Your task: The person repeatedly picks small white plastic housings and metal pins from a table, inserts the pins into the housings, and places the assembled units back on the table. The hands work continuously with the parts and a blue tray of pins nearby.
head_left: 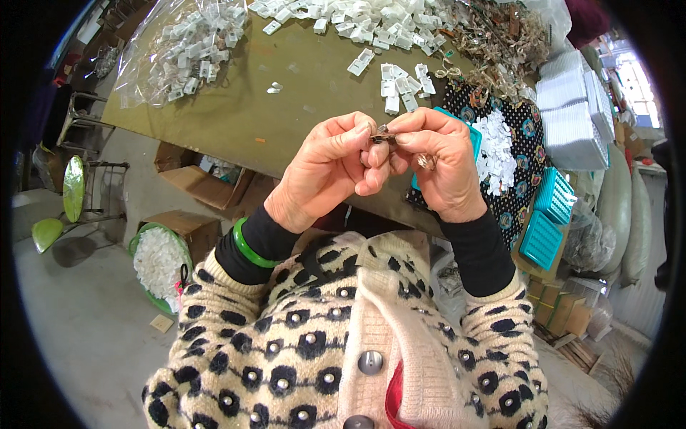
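Observation:
Both hands are raised together over the near edge of the olive-green table (286,79). My left hand (321,161) pinches one end of a small dark brown piece (383,138) between thumb and forefinger. The other end is gripped by the thumb and forefinger of my right hand (450,157). The fingers cover most of the piece, so its kind cannot be made out. A shiny silvery thing (426,161) shows at the curled fingers of my right hand. Just beyond the hands, several small white plastic cases (404,84) lie on the table.
A heap of white cases (371,18) covers the far side, beside a clear bag of them (193,53). Tangled brownish pieces (504,43) lie far right. White cards (495,154) rest on patterned cloth (529,136). Stacked white trays (572,107) and teal baskets (541,239) stand right.

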Tool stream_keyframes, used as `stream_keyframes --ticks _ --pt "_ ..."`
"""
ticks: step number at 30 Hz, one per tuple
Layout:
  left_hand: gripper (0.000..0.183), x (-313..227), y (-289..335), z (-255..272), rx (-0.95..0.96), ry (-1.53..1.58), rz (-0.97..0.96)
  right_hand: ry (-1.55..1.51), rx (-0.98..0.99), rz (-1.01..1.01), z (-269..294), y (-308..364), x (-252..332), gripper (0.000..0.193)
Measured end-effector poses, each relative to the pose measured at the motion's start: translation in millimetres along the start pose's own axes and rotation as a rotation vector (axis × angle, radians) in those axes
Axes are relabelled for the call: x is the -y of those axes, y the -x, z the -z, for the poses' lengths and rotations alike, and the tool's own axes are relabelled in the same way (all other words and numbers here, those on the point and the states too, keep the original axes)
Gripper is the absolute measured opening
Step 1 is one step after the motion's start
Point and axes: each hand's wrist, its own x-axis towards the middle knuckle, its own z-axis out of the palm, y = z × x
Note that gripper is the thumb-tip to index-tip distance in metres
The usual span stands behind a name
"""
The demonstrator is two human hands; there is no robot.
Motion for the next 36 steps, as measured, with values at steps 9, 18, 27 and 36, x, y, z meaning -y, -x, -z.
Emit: stream_keyframes --ticks 9,18,27,36 --pt "0.018 -1 -1 -1 -0.064 -0.034 0.077 0.902 0.078 0.789 1 11 -1 0.020" --pt "0.022 -26 -28 1 -0.236 -0.880 0.011 0.411 -0.013 0.377 24 18 -16 0.010" --pt "0.016 -54 -95 52 -0.337 -2.339 -0.714 -0.261 0.097 0.017 33 17 -14 0.007" --pt "0.016 -35 -40 -4 -0.392 -1.264 -0.179 0.850 -0.050 0.848 17 12 -9 0.010"
